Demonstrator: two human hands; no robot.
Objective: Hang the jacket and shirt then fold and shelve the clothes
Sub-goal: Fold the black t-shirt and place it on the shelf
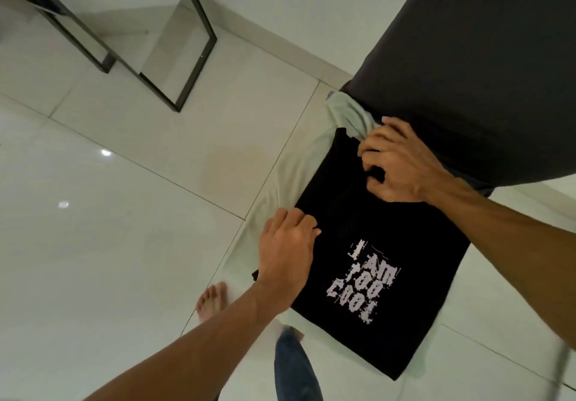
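Black t-shirt [367,244] with white "I AM TOO COOL" print lies flat on a pale green garment [311,157], which is spread on the white tiled floor [109,229]. The green garment sticks out past the shirt's far edge and along its left side.

Left hand [288,249] is at the shirt's left edge, palm down, fingers curled onto the black fabric; looks like a pinch on the edge, but the fingertips are mostly hidden, so can't confirm a grip. Right hand [396,163] is at the shirt's far end, fingers bunched tight around a fold of black cloth, so that one is holding.

Around the shirt:
- Dark grey upholstered block [467,57], sofa or bed, can't tell which, directly past the shirt's far end. Right hand is right up against it, and the green garment's end tucks at its base.
- Black metal frame [193,57] with mirror-like panels stands well apart from the shirt, up-left against the wall.
- Bare foot [212,302] on the tile just left of the shirt's near corner; denim leg [293,366] just below it.
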